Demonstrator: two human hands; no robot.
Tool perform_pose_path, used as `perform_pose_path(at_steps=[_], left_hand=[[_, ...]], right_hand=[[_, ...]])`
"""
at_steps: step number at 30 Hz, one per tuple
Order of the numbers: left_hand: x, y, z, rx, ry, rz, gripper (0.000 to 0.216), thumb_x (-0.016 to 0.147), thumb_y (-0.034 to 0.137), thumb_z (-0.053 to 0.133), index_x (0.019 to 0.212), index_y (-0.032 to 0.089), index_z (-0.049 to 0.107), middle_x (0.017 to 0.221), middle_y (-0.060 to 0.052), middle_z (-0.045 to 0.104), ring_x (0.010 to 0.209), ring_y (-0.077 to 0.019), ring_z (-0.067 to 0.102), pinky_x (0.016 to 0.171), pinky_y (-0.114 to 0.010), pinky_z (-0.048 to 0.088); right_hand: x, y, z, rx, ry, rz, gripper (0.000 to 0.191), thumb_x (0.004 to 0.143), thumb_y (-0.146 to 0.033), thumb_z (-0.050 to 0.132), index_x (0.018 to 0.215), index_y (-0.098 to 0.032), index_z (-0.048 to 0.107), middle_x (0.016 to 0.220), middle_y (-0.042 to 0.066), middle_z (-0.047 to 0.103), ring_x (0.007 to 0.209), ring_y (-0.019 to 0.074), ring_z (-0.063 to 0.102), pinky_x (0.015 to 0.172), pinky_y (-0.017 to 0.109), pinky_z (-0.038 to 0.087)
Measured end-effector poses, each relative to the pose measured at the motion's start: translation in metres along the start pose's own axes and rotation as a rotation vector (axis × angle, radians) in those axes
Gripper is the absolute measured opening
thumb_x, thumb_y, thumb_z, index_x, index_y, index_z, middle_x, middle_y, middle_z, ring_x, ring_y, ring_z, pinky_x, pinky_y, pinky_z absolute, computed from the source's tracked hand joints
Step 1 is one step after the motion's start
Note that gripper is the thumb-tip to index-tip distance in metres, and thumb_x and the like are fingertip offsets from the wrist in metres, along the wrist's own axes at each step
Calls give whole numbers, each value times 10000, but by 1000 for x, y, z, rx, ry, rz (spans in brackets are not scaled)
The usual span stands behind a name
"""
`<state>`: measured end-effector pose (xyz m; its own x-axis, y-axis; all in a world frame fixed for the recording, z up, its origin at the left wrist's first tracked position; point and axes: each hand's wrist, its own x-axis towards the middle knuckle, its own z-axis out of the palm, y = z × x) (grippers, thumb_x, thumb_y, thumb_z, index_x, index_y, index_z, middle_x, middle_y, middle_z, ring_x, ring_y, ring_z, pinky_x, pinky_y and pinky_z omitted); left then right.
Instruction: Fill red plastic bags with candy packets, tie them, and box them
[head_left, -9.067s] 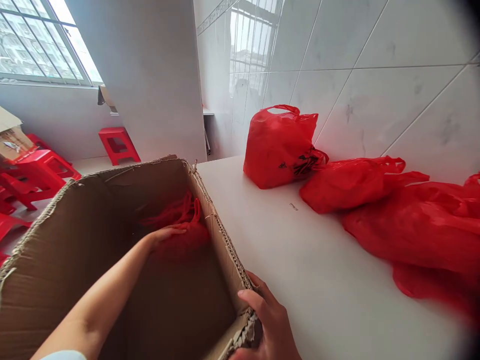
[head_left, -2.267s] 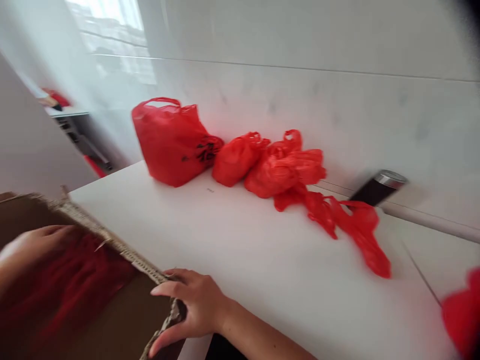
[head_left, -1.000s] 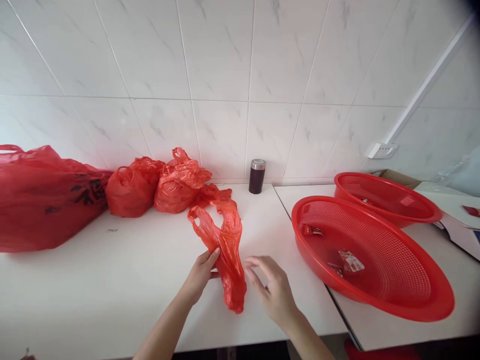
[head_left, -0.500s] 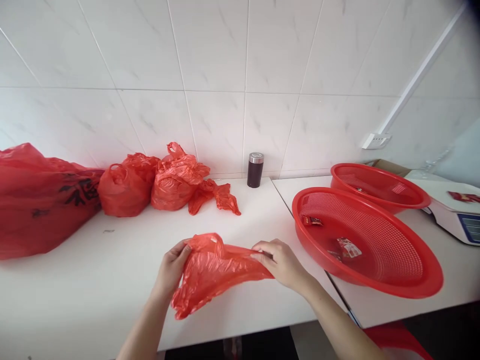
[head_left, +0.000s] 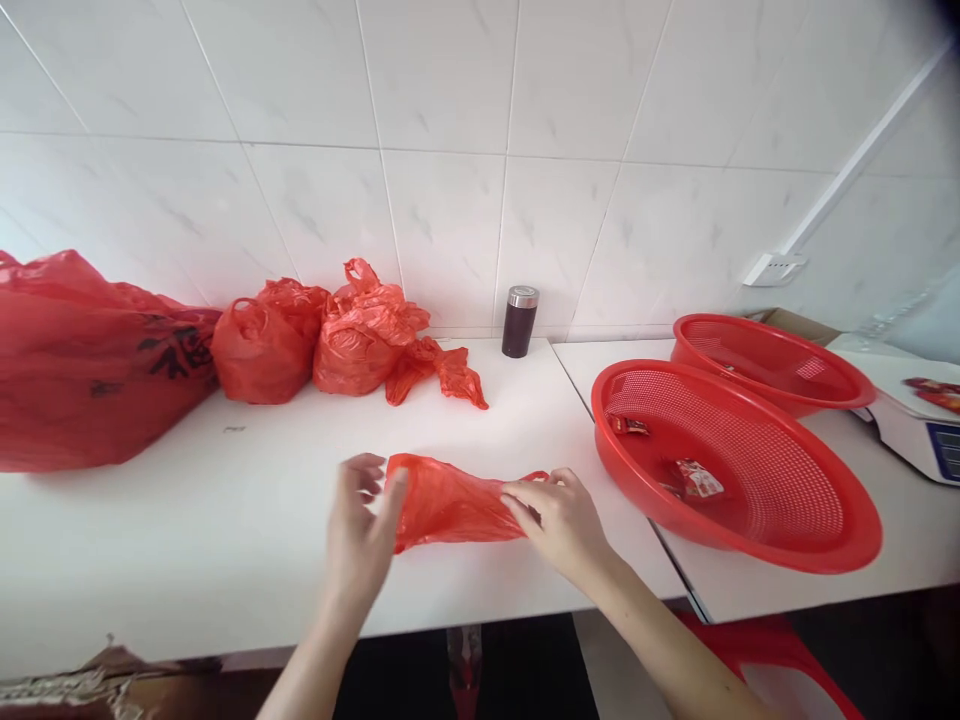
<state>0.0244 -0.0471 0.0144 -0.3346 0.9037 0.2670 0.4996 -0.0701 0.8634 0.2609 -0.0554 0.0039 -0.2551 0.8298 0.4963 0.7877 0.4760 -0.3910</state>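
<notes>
A thin red plastic bag (head_left: 457,505) is stretched sideways above the white table, between my two hands. My right hand (head_left: 559,515) pinches its right end, where a bit of handle loops up behind the fingers. At the bag's left edge, my left hand (head_left: 364,520) has its thumb and fingers apart, curved around that edge; the thumb overlaps the plastic, and no grip shows. Farther back, a crumpled red plastic bag (head_left: 450,375) lies beside two filled red bags, one (head_left: 360,340) with bunched plastic on top and the other (head_left: 262,350) with loop handles.
A large red sack (head_left: 97,370) with black lettering stands far left. A dark tumbler (head_left: 519,325) is near the wall. On the right are a red basket (head_left: 750,470) with several small packets, another red basket (head_left: 780,360) and a scale (head_left: 915,430). Below is a red stool (head_left: 780,660).
My left hand has opened from its pinch on the bag's left side. The bag has gone from a draped shape to a flatter, narrower strip. The view has tilted slightly downward.
</notes>
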Motion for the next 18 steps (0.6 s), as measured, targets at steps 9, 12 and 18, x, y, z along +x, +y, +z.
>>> perform_pose_path(at_steps=[9,12,18], left_hand=[[-8,-27,49,455,-486,-10,280,852,468,495,981,229,562,692,-10,628,640,-229,597,603,-323,389],[-6,-30,48,362,-534,33,187,862,393,488,818,225,559,713,5,629,640,-181,580,593,-285,400],[-7,-40,29,-120,-531,0,242,858,441,534,862,212,613,857,-15,679,812,-176,626,747,-274,472]], right_hand=[[-21,-15,21,78,-440,146,171,879,-319,575,999,-286,693,734,-8,705,711,184,639,690,281,420],[-14,-10,22,78,-384,204,235,941,-336,463,1040,-277,668,873,8,709,785,180,641,713,286,441],[8,7,34,-60,-385,204,134,898,-310,533,928,-248,647,911,20,684,837,191,616,685,274,410]])
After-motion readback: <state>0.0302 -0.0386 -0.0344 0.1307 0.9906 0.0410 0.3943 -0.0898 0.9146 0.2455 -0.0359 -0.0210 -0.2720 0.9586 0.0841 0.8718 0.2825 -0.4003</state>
